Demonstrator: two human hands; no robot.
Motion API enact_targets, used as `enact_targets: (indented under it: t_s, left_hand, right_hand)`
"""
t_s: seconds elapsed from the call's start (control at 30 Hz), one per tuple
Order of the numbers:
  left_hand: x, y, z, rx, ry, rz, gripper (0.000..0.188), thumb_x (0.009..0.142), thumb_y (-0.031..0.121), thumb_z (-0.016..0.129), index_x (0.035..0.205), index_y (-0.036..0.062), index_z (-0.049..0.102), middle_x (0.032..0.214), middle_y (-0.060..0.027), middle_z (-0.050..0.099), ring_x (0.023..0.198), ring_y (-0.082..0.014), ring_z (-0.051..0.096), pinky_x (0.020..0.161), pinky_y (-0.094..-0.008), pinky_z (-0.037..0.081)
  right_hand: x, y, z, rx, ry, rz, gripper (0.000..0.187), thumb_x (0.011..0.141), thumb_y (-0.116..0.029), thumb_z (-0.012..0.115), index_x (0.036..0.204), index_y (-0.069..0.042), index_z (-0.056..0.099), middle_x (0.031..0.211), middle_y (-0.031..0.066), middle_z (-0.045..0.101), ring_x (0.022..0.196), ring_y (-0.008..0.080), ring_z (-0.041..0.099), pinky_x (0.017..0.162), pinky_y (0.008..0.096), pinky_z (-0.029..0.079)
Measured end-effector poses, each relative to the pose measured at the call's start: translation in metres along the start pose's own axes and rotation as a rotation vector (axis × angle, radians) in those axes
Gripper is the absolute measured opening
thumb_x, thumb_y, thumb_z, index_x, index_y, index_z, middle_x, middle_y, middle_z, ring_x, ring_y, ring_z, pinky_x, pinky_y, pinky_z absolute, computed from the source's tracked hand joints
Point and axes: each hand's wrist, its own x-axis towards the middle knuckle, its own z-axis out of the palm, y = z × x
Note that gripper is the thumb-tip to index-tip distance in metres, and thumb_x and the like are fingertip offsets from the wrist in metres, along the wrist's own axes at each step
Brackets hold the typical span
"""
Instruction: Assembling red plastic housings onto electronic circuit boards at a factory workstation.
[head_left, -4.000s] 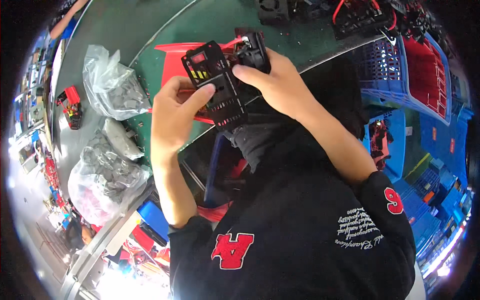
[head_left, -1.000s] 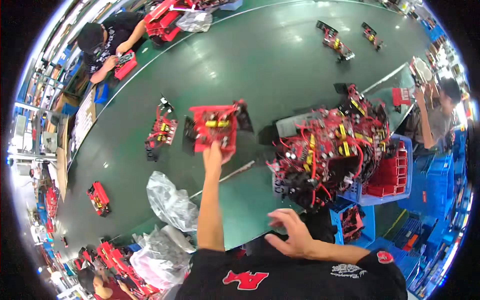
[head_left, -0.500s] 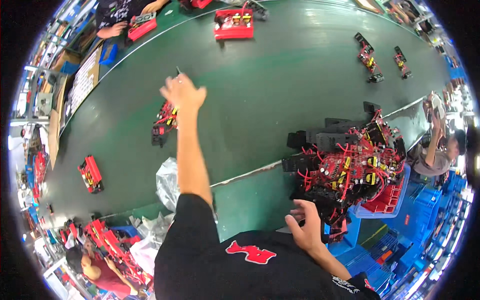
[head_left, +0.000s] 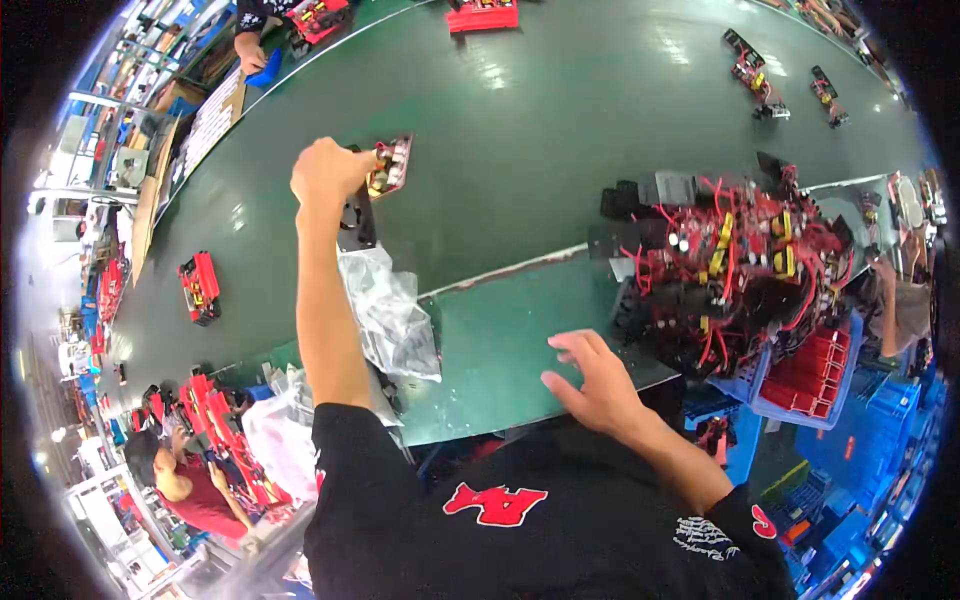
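My left hand (head_left: 328,175) is stretched out over the green surface, its fingers closed on a circuit board assembly (head_left: 392,166). The board carries yellow and pale parts and is tilted, with a black end piece (head_left: 357,228) hanging below the hand. My right hand (head_left: 598,388) is held above the near strip of the table, fingers apart, holding nothing. Just beyond it and to the right is a large pile of red circuit boards (head_left: 740,245) with red wires, yellow parts and black panels. A clear plastic bag (head_left: 390,315) lies beside my left forearm.
A red-cased unit (head_left: 201,287) lies at left, and another red case (head_left: 482,17) is at the far edge. Two board assemblies (head_left: 757,78) lie at far right. A blue bin (head_left: 800,385) with red parts stands under the pile. Other people work at far left, lower left and right.
My left hand has closed on the board assembly and tilted it off its earlier lie. My right hand has moved slightly forward and left. The whole view has shifted.
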Motion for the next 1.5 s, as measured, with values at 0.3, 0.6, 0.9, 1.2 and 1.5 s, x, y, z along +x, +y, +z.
enact_targets:
  t_s: [0.3,0.6,0.9,1.2,1.5]
  left_hand:
    - [-0.267,0.071,0.028,-0.067,0.024,0.171,0.052,0.08,0.045,0.054,0.078,-0.0056,0.065,0.086,-0.0285,0.064,0.085,-0.0427,0.063,0.076,-0.0456,0.048]
    - [-0.395,0.102,0.113,-0.461,-0.172,0.212,0.061,0.089,0.051,0.052,0.086,-0.0091,0.062,0.081,-0.025,0.063,0.077,-0.0364,0.061,0.073,-0.0446,0.048]
    - [-0.303,0.086,0.115,-0.343,-0.156,0.9,0.058,0.072,0.03,0.069,0.121,0.0006,0.054,0.11,-0.0188,0.061,0.107,-0.0361,0.06,0.087,-0.0385,0.048]
    - [-0.275,0.086,0.122,0.243,-0.191,0.74,0.041,0.059,0.029,0.074,0.088,0.0019,0.062,0.086,-0.0225,0.064,0.09,-0.0394,0.062,0.075,-0.0427,0.05]
    - [-0.353,0.048,0.119,-0.583,-0.491,0.725,0.036,0.086,0.032,0.066,0.084,-0.0025,0.057,0.073,-0.0162,0.061,0.067,-0.0285,0.058,0.069,-0.038,0.045]
  right_hand:
    - [-0.035,0.049,0.018,0.165,0.247,-0.423,0.094,0.072,-0.045,0.08,0.133,0.01,0.034,0.121,0.0279,0.052,0.1,0.0388,0.06,0.086,0.0425,0.05]
    - [-0.142,0.079,0.004,0.111,0.061,-0.029,0.098,0.067,-0.038,0.083,0.134,0.013,0.033,0.112,0.0289,0.061,0.102,0.0365,0.064,0.088,0.0388,0.05]
    - [-0.133,0.126,0.047,0.012,0.365,0.138,0.078,0.07,-0.031,0.074,0.123,0.015,0.041,0.106,0.027,0.062,0.096,0.036,0.064,0.087,0.0431,0.049]
    - [-0.144,0.141,0.115,1.23,0.413,0.174,0.028,0.086,-0.025,0.069,0.104,-0.005,0.063,0.091,0.0,0.064,0.084,0.0107,0.056,0.076,0.0273,0.045]
    - [-0.123,0.135,0.111,1.265,0.516,0.093,0.022,0.085,-0.016,0.071,0.102,-0.005,0.064,0.095,-0.0008,0.065,0.086,0.0088,0.058,0.078,0.0257,0.045]
